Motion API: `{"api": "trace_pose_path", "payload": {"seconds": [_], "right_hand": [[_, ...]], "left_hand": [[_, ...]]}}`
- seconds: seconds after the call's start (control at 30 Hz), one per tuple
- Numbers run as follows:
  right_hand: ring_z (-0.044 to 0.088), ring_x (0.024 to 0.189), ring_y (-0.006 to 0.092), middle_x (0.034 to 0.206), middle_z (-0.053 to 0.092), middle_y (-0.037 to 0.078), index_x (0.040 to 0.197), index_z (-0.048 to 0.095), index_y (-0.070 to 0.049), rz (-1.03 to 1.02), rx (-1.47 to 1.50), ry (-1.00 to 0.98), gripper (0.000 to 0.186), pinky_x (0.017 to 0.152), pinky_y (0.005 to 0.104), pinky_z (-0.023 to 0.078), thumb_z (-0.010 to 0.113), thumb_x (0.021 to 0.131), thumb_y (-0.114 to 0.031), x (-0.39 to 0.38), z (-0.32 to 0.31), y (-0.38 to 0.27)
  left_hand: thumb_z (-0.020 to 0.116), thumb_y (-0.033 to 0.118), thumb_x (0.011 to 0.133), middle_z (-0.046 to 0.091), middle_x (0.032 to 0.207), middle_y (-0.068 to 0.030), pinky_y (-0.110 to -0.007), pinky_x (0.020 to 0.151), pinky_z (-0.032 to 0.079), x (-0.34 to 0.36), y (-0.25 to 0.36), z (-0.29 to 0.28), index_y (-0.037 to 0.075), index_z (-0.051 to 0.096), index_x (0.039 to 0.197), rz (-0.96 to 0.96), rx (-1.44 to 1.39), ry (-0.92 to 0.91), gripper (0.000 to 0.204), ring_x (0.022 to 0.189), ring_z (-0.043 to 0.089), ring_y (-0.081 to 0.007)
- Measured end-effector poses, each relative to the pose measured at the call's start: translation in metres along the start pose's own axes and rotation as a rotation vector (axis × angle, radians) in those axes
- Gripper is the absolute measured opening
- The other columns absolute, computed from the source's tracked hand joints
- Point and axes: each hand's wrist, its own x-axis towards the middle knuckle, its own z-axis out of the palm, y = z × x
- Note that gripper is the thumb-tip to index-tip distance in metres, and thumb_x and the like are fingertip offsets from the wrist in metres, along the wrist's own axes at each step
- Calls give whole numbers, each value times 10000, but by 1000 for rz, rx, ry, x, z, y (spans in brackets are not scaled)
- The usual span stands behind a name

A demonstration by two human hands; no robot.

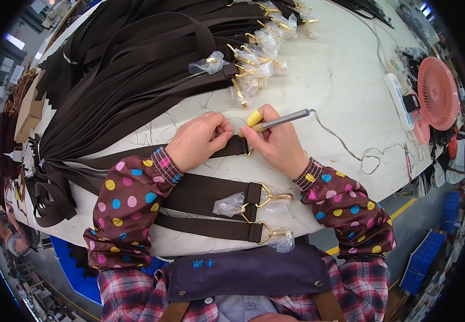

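My left hand (201, 140) is closed in a pinch at the end of a dark brown webbing strap (226, 148) with a gold metal ring. A thin thread curves between the two hands there. In my right hand (278, 140) is a corded pen-shaped tool (286, 119) with a silver-grey barrel, its tip end close to the strap end and hidden by my fingers. Yellow wraps cover some right fingertips. Nearer to me lie more brown straps (205, 197), with gold snap hooks (265, 194) partly wrapped in clear plastic.
A large bundle of brown straps (120, 70) with plastic-wrapped gold hooks (259, 59) fills the far left of the white table (340, 96). At right are a white power strip (399, 102), a pink fan (438, 94) and the tool's grey cable (335, 138). Loose thread bits are scattered about.
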Motion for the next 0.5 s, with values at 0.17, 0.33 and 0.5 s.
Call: {"api": "trace_pose_path", "payload": {"seconds": [0.17, 0.33, 0.5], "right_hand": [[450, 503, 150, 617, 510, 59, 884, 500, -37, 5, 22, 2, 268, 474, 300, 357, 690, 863, -225, 0, 1, 2], [451, 506, 131, 620, 512, 49, 891, 509, -41, -44, -23, 21, 250, 471, 293, 351, 691, 862, -209, 0, 0, 0], [503, 665, 37, 723, 551, -18, 890, 504, -44, 21, 66, 32, 186, 579, 210, 391, 670, 889, -128, -3, -7, -7]], "left_hand": [[632, 188, 873, 632, 859, -92, -344, 687, 498, 0, 0, 1, 39, 613, 910, -1, -12, 1, 155, 771, 636, -237], [649, 209, 872, 622, 912, -96, -356, 694, 502, -1, -5, -2, 50, 601, 940, -15, -151, -9, 179, 804, 636, -249], [720, 241, 819, 562, 942, -82, -368, 681, 496, -19, 0, -15, 83, 561, 986, 112, 305, 71, 279, 791, 614, -265]]}}
